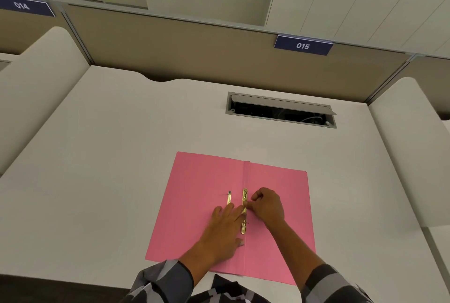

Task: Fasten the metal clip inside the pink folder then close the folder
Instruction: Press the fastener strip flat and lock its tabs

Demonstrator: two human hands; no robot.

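A pink folder (pixel 194 205) lies open and flat on the white desk, its spine fold running away from me. A gold metal clip bar (pixel 244 195) sits along the spine, and a second thin gold strip (pixel 229 198) lies just left of it. My left hand (pixel 225 229) rests flat on the left leaf, its fingers spread and touching both gold pieces. My right hand (pixel 266 206) is curled, its fingertips pinching the clip bar near its middle.
An open grey cable hatch (pixel 280 110) is set into the white desk (pixel 109 156) behind the folder. Beige partition panels with labels 014 and 015 stand at the back. Rounded white dividers rise at both sides.
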